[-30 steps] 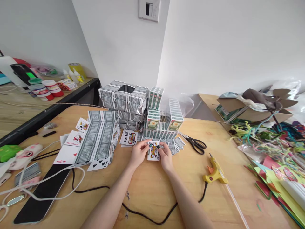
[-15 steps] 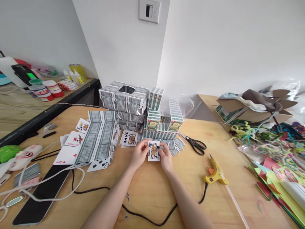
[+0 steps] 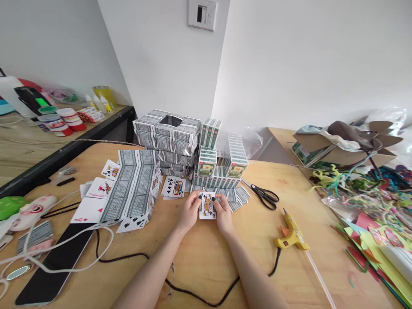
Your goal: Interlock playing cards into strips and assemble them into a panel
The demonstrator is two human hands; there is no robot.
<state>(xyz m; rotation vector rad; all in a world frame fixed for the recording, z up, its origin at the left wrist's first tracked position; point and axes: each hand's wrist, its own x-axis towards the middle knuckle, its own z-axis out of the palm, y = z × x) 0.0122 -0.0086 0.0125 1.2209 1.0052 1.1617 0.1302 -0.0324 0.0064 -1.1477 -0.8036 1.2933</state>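
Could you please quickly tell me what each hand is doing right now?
Left hand: closed, pinching the left edge of the queen card.
Right hand: closed, pinching the same card's right edge.

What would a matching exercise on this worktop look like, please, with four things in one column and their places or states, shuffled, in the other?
Things:
1. Black-handled metal scissors
2. Yellow plastic glue gun
3. White queen-of-clubs playing card
4. Brown cardboard box

Places or states:
A. Held between the left hand and right hand
B. Far right, flaps spread open
C. Just right of the stacked green-and-white card boxes
D. Joined to a black cable

Right pairs: 1-C, 2-D, 3-A, 4-B
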